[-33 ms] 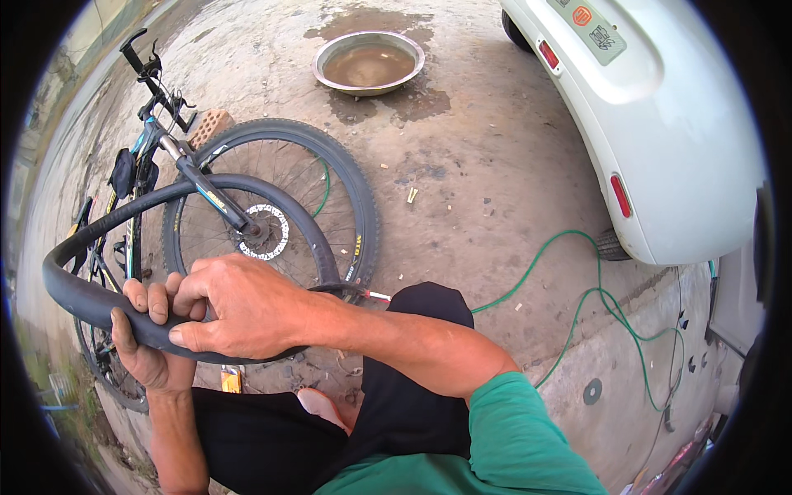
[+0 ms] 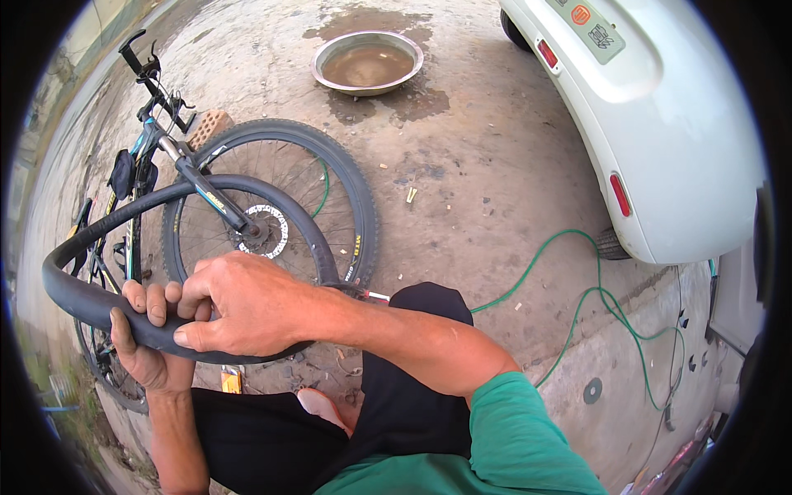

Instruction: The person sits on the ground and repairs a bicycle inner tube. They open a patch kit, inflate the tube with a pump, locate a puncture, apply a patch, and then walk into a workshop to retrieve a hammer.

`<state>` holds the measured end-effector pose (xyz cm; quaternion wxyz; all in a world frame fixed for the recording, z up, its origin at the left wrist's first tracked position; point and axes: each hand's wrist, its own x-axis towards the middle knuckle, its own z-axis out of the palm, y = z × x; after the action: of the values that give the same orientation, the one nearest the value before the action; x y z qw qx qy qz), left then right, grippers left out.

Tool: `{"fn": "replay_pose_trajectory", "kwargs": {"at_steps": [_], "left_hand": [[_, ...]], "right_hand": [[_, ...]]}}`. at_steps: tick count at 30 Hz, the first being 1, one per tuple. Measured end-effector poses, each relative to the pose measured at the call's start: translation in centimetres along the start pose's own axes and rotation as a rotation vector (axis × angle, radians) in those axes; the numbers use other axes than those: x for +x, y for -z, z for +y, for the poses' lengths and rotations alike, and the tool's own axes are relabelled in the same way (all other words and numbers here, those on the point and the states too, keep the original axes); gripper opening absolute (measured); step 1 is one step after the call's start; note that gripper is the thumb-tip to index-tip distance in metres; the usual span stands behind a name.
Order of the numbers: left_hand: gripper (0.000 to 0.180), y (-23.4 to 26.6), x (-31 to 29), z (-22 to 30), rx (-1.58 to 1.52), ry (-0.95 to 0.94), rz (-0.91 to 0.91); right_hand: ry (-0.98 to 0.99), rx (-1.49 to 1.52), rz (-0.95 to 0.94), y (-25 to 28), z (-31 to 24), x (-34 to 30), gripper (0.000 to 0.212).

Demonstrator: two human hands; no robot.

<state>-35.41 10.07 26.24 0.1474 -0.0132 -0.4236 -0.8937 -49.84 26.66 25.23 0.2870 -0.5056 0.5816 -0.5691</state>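
While both my hands are closing on the black inner tube [image 2: 99, 301], I am noting how it handles. My left hand [image 2: 148, 351] is cupping it from underneath, fingers curling up over the top; my right hand [image 2: 239, 305] is lying across it from above, thumb tucked under, pinching the rubber. Both are clenched on the same short stretch, low at my left, just above my knees.

Rubber is reading as soft and light: it is sagging between my grip and the far side of the loop, yet holding a rounded section, so I judge some air is inside. Likely grippy when dry, slick if wet. Best hold is the one I am using, two hands close together on the fat part, away from the valve, which I cannot pick out.

Outward, the loop is arching up over the bicycle [image 2: 157, 165] lying on the concrete, its front wheel [image 2: 338, 177] just behind the tube. Farther off, a metal basin [image 2: 368, 63] of murky water is sitting on a damp patch. A green hose [image 2: 577, 272] is trailing toward the white vehicle [image 2: 660, 124] at right.
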Motion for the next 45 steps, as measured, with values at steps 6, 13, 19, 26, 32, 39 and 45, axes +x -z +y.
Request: {"fn": "replay_pose_trajectory", "kwargs": {"at_steps": [6, 13, 19, 26, 32, 39, 45], "left_hand": [[0.031, -0.5, -1.0, -0.4, 0.014, 0.013, 0.023], [0.026, 0.8, -1.1, -0.2, 0.038, 0.075, -0.018], [0.026, 1.4, -0.9, -0.4, 0.03, 0.113, -0.013], [0.026, 1.0, -0.5, -0.7, 0.046, 0.125, -0.018], [0.027, 1.3, -0.3, -0.5, 0.033, 0.139, -0.015], [0.025, 1.8, -0.1, -0.6, 0.022, 0.146, -0.007], [0.024, 2.2, -0.1, -0.4, 0.027, 0.15, -0.021]], "right_hand": [[-0.186, 0.165, 0.249, 6.8, 4.1, -7.4, 0.039], [-0.809, 0.422, 1.065, 3.1, 19.4, -31.0, 0.026], [-1.196, 0.451, 1.386, -7.4, 24.9, -48.9, 0.016], [-1.412, -0.098, 1.308, -11.4, 25.1, -60.4, 0.024], [-1.667, -0.479, 1.101, -9.5, 21.0, -62.5, 0.03], [-1.696, -0.547, 1.017, -9.4, 20.6, -63.8, 0.03], [-1.573, -0.537, 0.992, -10.0, 22.1, -61.7, 0.026]]}}
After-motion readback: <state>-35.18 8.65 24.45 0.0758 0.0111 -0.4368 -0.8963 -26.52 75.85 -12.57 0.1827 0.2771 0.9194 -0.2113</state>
